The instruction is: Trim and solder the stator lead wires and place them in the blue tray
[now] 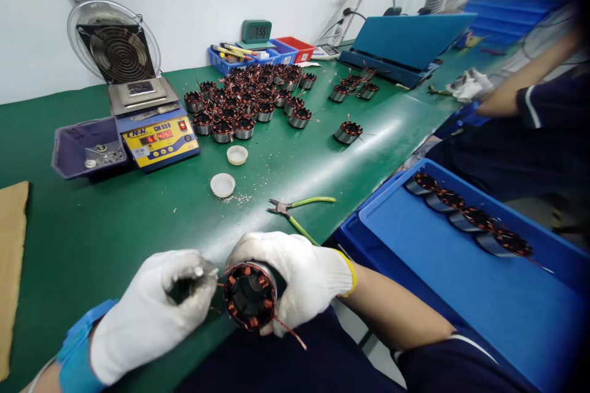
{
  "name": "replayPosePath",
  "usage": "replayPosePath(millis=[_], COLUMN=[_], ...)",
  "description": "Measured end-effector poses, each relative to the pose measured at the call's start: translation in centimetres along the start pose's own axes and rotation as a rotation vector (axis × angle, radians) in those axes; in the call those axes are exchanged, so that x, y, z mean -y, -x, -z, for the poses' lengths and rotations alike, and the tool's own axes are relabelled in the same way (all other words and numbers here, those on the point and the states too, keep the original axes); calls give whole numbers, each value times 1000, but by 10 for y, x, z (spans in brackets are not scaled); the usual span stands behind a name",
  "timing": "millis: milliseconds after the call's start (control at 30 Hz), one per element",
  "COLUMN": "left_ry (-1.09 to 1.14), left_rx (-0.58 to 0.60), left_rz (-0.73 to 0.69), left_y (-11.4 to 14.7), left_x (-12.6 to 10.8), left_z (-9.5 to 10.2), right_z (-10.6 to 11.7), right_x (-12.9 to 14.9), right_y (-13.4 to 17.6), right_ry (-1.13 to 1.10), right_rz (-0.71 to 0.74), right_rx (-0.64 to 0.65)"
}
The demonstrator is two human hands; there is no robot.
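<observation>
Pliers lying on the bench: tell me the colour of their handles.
The handles are yellow-green, shown in the head view.

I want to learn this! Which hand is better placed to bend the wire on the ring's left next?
Probably the left hand: its fingers are curled beside that copper wire. The right hand is holding the wound stator. Whether the left grips the wire is unclear.

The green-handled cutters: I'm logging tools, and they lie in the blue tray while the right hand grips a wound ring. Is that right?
No: the head view shows the cutters on the green bench; the right hand does grip the ring.
</observation>
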State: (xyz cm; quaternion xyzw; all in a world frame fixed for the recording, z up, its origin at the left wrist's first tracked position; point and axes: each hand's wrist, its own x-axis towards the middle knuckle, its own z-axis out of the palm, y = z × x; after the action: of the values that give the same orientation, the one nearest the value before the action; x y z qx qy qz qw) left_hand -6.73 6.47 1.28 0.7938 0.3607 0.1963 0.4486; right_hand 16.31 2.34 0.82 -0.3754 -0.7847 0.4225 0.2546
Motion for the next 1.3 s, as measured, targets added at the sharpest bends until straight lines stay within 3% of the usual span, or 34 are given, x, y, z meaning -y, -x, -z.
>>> replayPosePath(millis=[200, 433, 533, 667, 767, 900, 1067, 1300], left_ry=[335, 497, 541, 654, 778, 742, 684, 687], left_rx=[120, 171, 130, -88, -155, -154, -161, -105], left_rz=[306, 453, 429, 333, 332, 328, 325, 280], left_y=[-10, -8, -9, -16, -24, -31, -32, -32], left_x=[5, -6, -1, 21, 37, 44, 42, 49], left_z=[1, -8, -9, -5, -1, -2, -6, -5], right_z=[4, 3, 4, 15, 30, 52, 75, 82], right_x=[-1, -3, -3, -4, -5, -9, -20, -33], right_y=[5, 8, 9, 7, 0, -22, -51, -71], right_ry=[19, 65, 68, 58, 5, -20, 12, 176], right_rz=[-24, -47, -86, -205, -275, -481, -495, -523], right_rx=[-34, -101, -101, -184, -234, -237, -230, -157])
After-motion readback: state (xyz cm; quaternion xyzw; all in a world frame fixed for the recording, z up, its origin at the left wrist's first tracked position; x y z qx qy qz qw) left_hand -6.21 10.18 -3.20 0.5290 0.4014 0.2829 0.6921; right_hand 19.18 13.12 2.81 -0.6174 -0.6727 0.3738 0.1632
